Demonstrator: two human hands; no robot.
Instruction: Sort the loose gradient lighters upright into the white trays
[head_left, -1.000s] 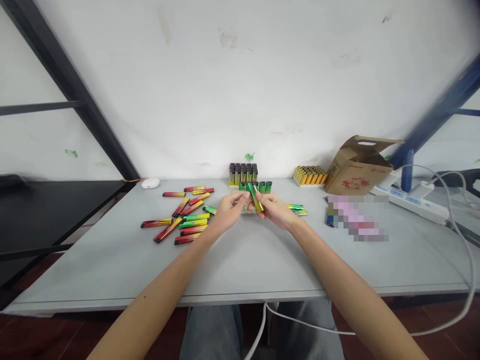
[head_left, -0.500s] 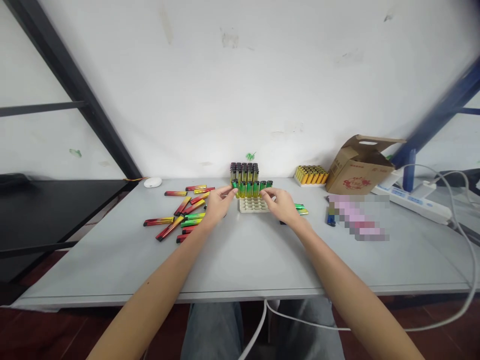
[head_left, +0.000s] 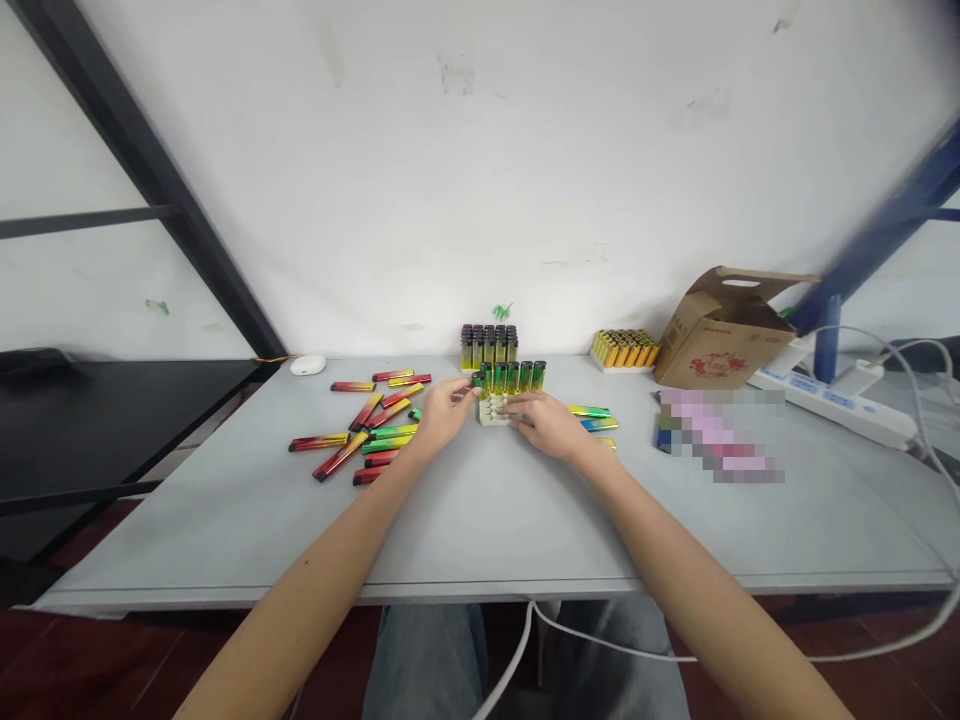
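Note:
A white tray with rows of holes [head_left: 493,413] lies mid-table, and a row of green-and-yellow lighters [head_left: 513,378] stands upright along its back. My left hand [head_left: 444,415] pinches a green lighter [head_left: 478,381] at the tray's left end, beside that row. Over the right part of the tray lies my right hand [head_left: 551,424], its fingers across the holes and its thumb near the front edge, gripping it. That hand covers the tray's right side. Behind stands a full block of black-topped yellowish lighters [head_left: 489,348].
Loose red, yellow and green lighters [head_left: 367,412] are scattered on the left. More lighters [head_left: 592,411] lie beyond my right hand. Farther right are a tray of yellow lighters [head_left: 625,350], a cardboard box [head_left: 712,335] and a white power strip [head_left: 832,402]. A white case [head_left: 307,365] sits back left.
My right hand has moved left and down from the row's right end onto the tray. The lighter in my left hand has shifted slightly right and down, against the row.

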